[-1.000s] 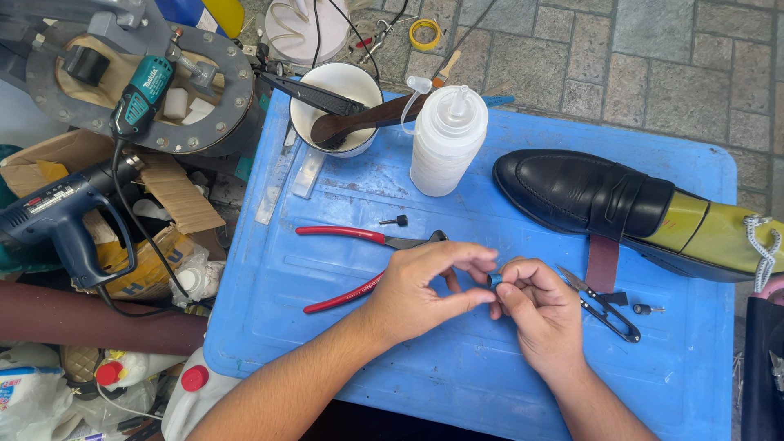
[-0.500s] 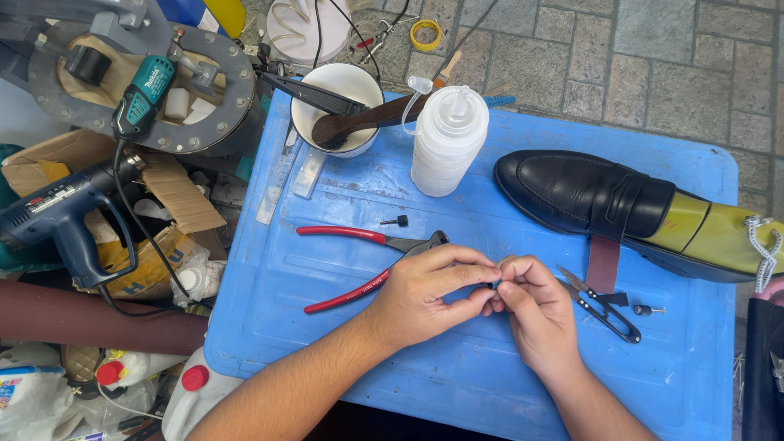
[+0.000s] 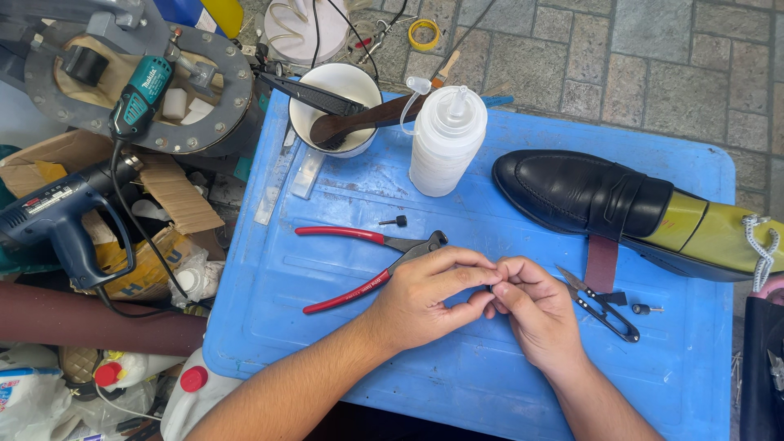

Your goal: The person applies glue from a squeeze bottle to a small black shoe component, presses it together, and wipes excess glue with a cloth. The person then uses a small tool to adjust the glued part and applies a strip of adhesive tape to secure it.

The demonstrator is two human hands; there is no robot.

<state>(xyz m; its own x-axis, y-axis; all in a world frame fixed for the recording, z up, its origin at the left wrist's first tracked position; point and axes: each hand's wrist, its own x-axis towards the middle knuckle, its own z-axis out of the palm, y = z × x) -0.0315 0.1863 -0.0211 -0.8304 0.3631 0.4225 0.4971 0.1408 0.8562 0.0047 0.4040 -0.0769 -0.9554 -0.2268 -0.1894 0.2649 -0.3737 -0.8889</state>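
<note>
My left hand (image 3: 425,298) and my right hand (image 3: 535,310) meet fingertip to fingertip above the blue plastic table (image 3: 343,343). Both pinch one tiny dark item between them; it is too small and too covered to identify. Red-handled pincers (image 3: 359,261) lie just left of my left hand, partly under it. Small black thread snips (image 3: 600,302) rest right of my right hand. A black loafer (image 3: 580,196) on a yellow shoe last (image 3: 719,237) lies at the table's far right.
A white squeeze bottle (image 3: 447,143) and a white cup (image 3: 336,94) with brushes stand at the back. A small black nail (image 3: 394,220) lies near the pincers. Left of the table sit a blue heat gun (image 3: 57,216), a teal power tool (image 3: 139,94) and cardboard clutter.
My hands have closed together: left fingers drew in over the tiny item and the fingertips now press tightly. Everything on the table has stayed put.
</note>
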